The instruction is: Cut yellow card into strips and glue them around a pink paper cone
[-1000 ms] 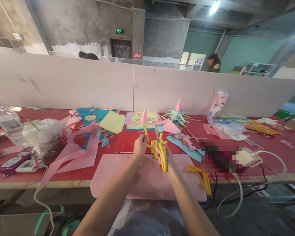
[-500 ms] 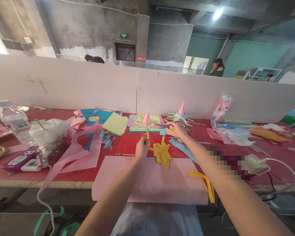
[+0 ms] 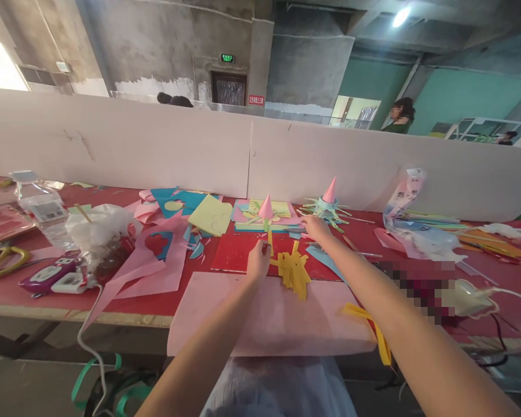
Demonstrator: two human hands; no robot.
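Observation:
My left hand (image 3: 258, 262) is closed, its fingertips pinching a narrow yellow paper strip (image 3: 270, 236) above a red board. Beyond that strip, a pink paper cone (image 3: 265, 207) stands upright among pale strips on stacked coloured paper sheets (image 3: 243, 227). My right hand (image 3: 318, 230) is at the right end of this stack, fingers bent together; what they hold, if anything, is hidden. Just behind it stands a second pink cone with a blue base and fringed pale strips (image 3: 329, 200). A pile of yellow paper strips (image 3: 295, 271) lies between my forearms.
Pink sheet (image 3: 269, 324) covers the front table edge. At left are cut pink paper (image 3: 165, 272), a plastic bottle (image 3: 39, 202), yellow-handled scissors (image 3: 4, 260) and a purple device (image 3: 52, 275). A plastic bag (image 3: 434, 240) lies right. A pale partition (image 3: 178, 150) stands behind.
The scissors that were in my right hand no longer show there, and the hand is more closed. My left hand keeps its pinch on the yellow strip. The view has shifted slightly left.

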